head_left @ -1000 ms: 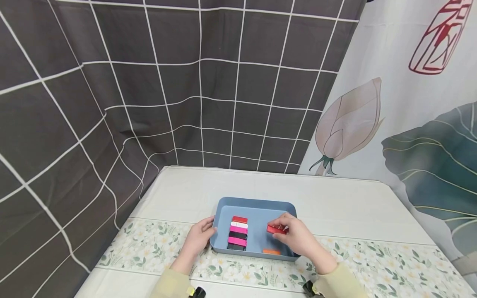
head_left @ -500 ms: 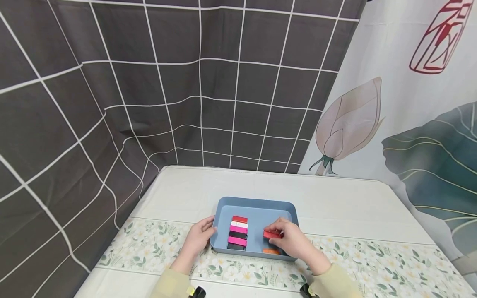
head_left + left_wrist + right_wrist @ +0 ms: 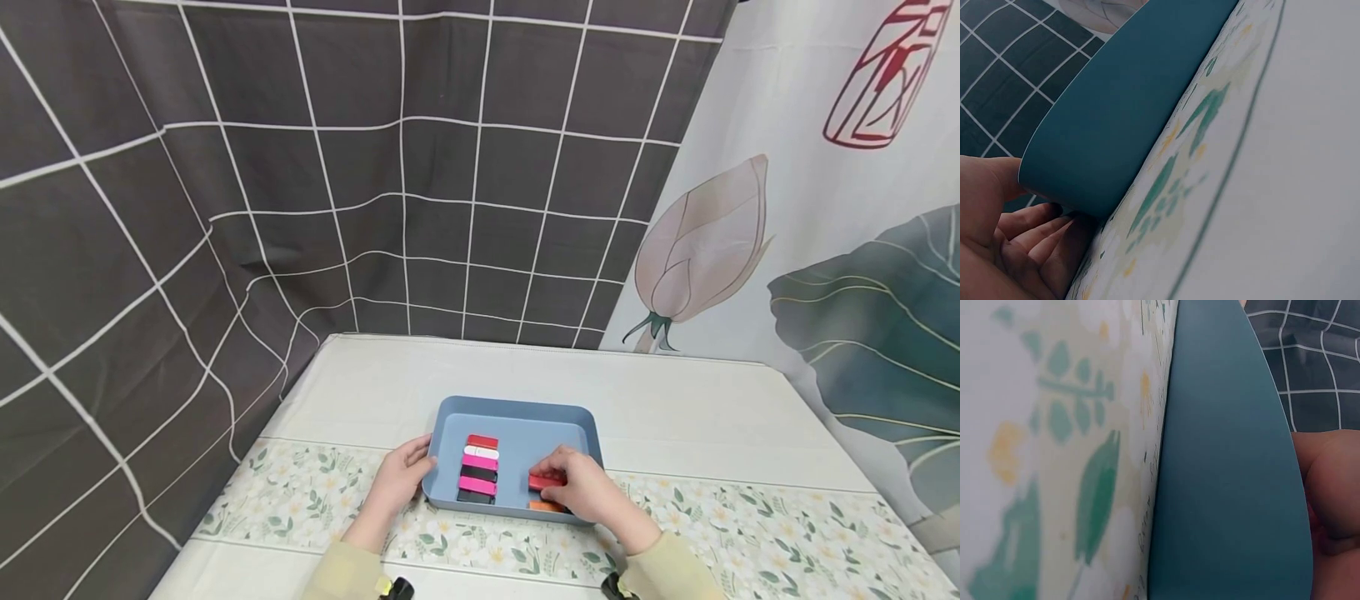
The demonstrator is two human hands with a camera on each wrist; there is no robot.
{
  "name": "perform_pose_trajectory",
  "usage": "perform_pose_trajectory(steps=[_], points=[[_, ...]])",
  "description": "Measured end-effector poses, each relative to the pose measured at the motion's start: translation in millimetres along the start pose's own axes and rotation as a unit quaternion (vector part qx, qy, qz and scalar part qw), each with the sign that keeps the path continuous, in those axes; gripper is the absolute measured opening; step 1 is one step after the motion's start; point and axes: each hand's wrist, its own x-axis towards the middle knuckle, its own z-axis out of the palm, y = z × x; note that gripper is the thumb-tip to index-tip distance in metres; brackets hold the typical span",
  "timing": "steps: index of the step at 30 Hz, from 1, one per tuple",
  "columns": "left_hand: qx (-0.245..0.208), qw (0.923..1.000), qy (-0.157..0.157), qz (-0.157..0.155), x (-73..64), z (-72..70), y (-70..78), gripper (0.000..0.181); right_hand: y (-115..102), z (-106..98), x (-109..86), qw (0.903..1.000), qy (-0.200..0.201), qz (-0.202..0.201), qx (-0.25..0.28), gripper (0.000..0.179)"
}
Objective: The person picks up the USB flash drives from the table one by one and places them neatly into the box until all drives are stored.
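Observation:
In the head view my right hand (image 3: pixel 588 490) pinches a red USB flash drive (image 3: pixel 542 482) between thumb and fingers, inside the blue tray (image 3: pixel 517 410). Just in front of it, an orange flash drive (image 3: pixel 546 506) lies by the near wall. My left hand (image 3: pixel 399 477) holds the tray's left end, thumb over the rim and fingers outside, as the left wrist view shows. A column of flash drives lies in the tray's left half: red (image 3: pixel 482 442), white (image 3: pixel 481 452), pink (image 3: pixel 480 462) and black (image 3: pixel 478 473) among them. The tray wall (image 3: pixel 1229 456) hides most of the right hand in the right wrist view.
The tray stands on a table with a white cloth (image 3: pixel 405 367) and a floral band (image 3: pixel 315 483). A dark curtain with white grid lines (image 3: pixel 442 167) hangs behind and to the left. At the right hangs a white cloth printed with a lotus (image 3: pixel 701 242).
My right hand has carried the red flash drive toward the near side and slightly left, close to the orange one. The left hand has stayed on the tray.

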Motion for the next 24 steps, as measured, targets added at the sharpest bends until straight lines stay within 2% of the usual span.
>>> perform_pose_trajectory(steps=[24], points=[[0.003, 1.0, -0.003, -0.003, -1.0, -0.5, -0.3, 0.051, 6.5, 3.8, 1.0, 0.9993, -0.022, -0.029, -0.007, 0.02]])
